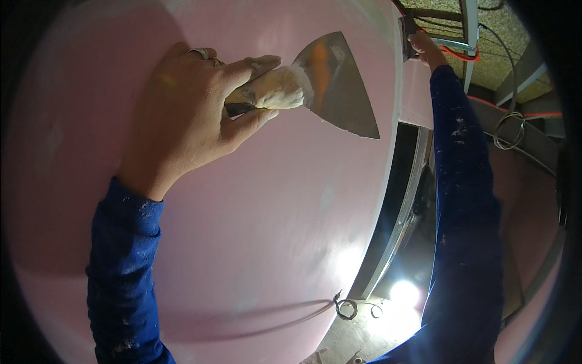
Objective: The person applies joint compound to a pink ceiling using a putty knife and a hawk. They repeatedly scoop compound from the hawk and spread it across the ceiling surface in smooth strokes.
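Observation:
My left hand [188, 100] is closed around the handle of a wide putty knife [348, 85], its fingers resting against the pink board [260, 200]. Pale dried compound coats the handle. The fan-shaped metal blade points right over the board and carries an orange-brown streak. At the far right, my right hand [428, 51] is stretched out beside the board's edge. Its fingers grip a dark rectangular block [408, 39], whose exact kind is too small to make out. Pale dust marks both blue sleeves.
Beyond the board's right edge is a dark opening with a metal frame strip [397, 230]. Metal framing, an orange cable [458, 53] and a coiled wire [509, 130] lie at the upper right. A bright lamp [405, 293] shines low down, near a black cable loop [346, 309].

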